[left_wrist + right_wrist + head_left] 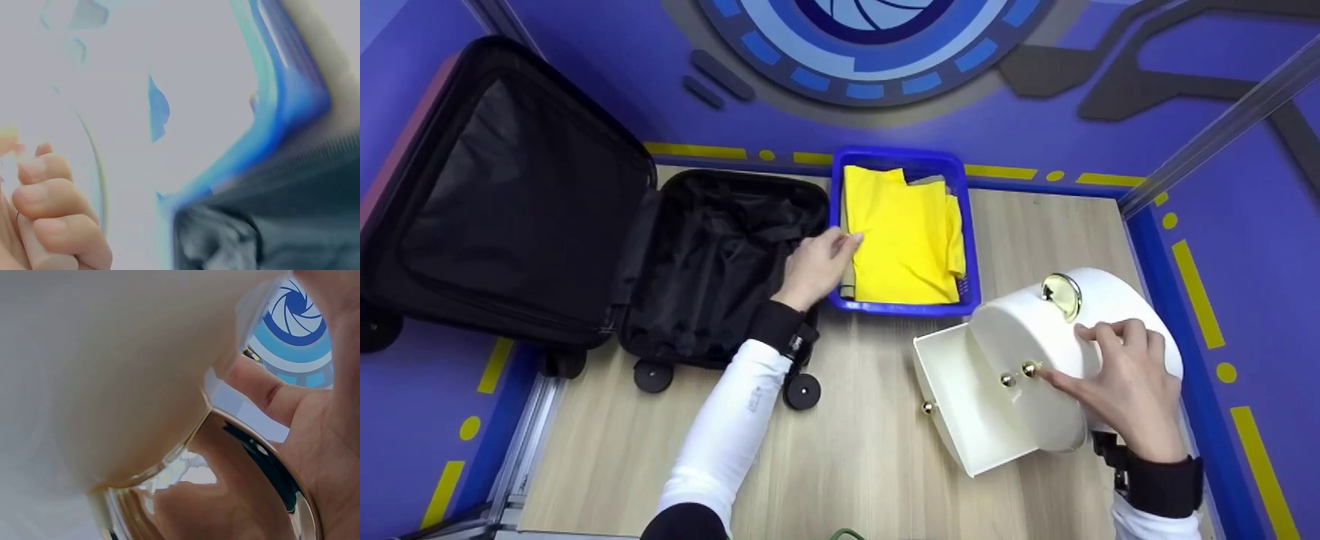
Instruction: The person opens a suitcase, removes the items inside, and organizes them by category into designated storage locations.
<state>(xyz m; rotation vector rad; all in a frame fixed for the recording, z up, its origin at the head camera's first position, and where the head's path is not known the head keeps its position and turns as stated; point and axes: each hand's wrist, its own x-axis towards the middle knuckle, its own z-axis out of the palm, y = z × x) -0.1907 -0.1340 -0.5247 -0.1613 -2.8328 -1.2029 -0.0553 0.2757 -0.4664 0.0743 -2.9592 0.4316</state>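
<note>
My left hand [817,266] is at the near-left side of a blue basket [971,262]. Its fingertips are close to the edge of folded yellow cloth [904,240] inside. Curled fingers [53,197] show in the left wrist view, with nothing plainly held. At the right stands a rounded white drawer box [1020,326] with gold knobs and a gold handle [1063,296] on top. One white drawer [967,405] is pulled out of it. Spread over the box, my right hand [1132,382] has its thumb at a gold knob [1030,368] and its index finger near the handle.
An open black suitcase [712,277] lies left of the basket, its lid [510,202] leaning against the left wall and its wheels [802,391] facing me. A dark-tipped grey-tan item [847,289] lies along the basket's left inside. Part of something green [847,534] shows at the bottom edge.
</note>
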